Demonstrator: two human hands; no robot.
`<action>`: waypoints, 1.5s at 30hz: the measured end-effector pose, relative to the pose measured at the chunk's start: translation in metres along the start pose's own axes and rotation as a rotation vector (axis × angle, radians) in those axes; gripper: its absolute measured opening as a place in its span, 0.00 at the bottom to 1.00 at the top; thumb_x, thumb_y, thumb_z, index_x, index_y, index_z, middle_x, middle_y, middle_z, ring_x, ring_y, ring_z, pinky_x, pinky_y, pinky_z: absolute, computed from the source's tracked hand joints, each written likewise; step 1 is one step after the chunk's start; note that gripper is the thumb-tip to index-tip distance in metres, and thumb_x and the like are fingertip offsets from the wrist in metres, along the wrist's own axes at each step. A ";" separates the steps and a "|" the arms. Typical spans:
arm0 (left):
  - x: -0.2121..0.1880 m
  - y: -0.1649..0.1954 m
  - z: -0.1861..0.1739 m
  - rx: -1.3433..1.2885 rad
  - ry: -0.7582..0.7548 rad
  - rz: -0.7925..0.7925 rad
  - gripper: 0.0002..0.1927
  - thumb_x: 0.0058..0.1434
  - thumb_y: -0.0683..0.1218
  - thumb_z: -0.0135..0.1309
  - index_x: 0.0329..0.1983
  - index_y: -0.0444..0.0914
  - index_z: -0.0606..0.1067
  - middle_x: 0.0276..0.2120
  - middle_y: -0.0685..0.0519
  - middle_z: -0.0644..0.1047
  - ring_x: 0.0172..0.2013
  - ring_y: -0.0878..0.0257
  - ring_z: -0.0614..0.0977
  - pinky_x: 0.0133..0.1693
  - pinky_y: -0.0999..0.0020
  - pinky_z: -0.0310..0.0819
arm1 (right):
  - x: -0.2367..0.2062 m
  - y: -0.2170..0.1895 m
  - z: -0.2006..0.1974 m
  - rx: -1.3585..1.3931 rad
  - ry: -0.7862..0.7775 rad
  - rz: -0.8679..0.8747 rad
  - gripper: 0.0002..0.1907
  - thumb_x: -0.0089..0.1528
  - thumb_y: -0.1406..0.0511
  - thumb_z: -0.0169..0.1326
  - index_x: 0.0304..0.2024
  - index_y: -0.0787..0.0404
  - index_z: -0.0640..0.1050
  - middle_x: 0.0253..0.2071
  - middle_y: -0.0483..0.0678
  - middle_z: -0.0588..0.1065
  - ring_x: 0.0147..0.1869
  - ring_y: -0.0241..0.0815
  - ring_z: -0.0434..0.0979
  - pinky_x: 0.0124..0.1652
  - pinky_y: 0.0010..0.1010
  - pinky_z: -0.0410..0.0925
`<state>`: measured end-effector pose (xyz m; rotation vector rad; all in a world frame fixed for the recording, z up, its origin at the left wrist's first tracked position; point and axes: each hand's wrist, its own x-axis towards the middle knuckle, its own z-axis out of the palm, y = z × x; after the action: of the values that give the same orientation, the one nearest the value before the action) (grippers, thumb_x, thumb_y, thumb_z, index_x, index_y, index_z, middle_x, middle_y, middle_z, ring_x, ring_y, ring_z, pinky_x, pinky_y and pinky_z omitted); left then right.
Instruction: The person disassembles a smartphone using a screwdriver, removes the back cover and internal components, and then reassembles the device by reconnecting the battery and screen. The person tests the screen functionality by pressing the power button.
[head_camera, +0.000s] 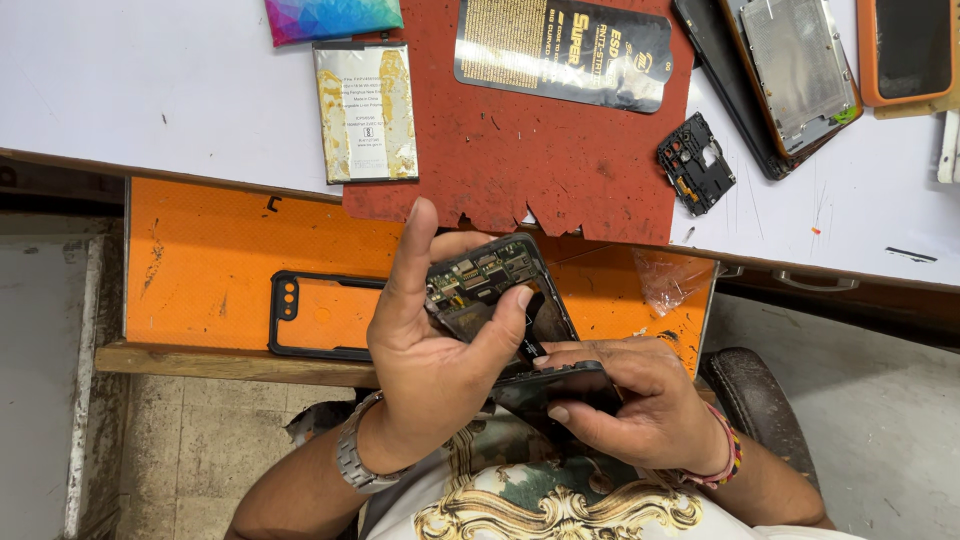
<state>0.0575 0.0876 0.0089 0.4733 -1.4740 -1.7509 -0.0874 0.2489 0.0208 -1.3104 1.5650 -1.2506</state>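
Seen from above, 2 bare hands work together on an opened phone (497, 300), its back removed and its green circuit board exposed at the upper end. The left hand (430, 340), a metal watch (352, 460) on its wrist, grips the phone's upper part, the thumb raised along one edge and a finger curled over the other onto the dark interior. The right hand (630, 400), wearing a beaded bracelet (728, 455), closes around the phone's lower end, fingers folded over its dark edge. The phone is held tilted in the air between both hands, over the person's lap and just in front of an orange pull-out board (200, 270).

Just left of the left hand, an empty black phone case (285, 320) lies flat on that board. Beyond the hands, a worn red mat (540, 150) covers part of the white table (150, 90), with a black glossy packet (560, 50) on it. A loose battery (366, 112) lies beyond the left hand, overlapping the mat's edge. Beyond the right hand sit a small black camera frame (695, 163) and a stripped phone chassis (795, 70). A crumpled clear film (668, 280) rests on the orange board just above the right hand.
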 end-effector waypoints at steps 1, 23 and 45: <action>-0.001 0.001 0.000 0.002 0.000 0.015 0.43 0.71 0.31 0.59 0.80 0.45 0.49 0.53 0.47 0.76 0.48 0.67 0.83 0.49 0.74 0.85 | -0.001 0.002 0.001 0.014 0.006 -0.008 0.15 0.55 0.71 0.66 0.44 0.68 0.82 0.46 0.55 0.84 0.50 0.48 0.89 0.56 0.38 0.78; -0.002 0.016 0.000 0.005 -0.024 -0.027 0.33 0.67 0.31 0.62 0.70 0.35 0.60 0.48 0.47 0.78 0.46 0.69 0.80 0.48 0.76 0.81 | 0.002 0.003 -0.002 -0.004 -0.015 0.013 0.16 0.54 0.69 0.67 0.45 0.69 0.82 0.44 0.57 0.84 0.46 0.49 0.89 0.45 0.31 0.78; 0.025 0.000 0.007 -0.110 0.127 -0.148 0.40 0.66 0.32 0.59 0.77 0.34 0.55 0.48 0.50 0.77 0.45 0.68 0.82 0.49 0.74 0.81 | 0.028 0.013 -0.034 -0.084 -0.087 0.016 0.16 0.58 0.69 0.66 0.48 0.67 0.80 0.40 0.52 0.84 0.40 0.38 0.86 0.41 0.27 0.75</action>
<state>0.0368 0.0726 0.0152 0.6376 -1.2749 -1.8699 -0.1283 0.2292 0.0184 -1.3837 1.5786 -1.1134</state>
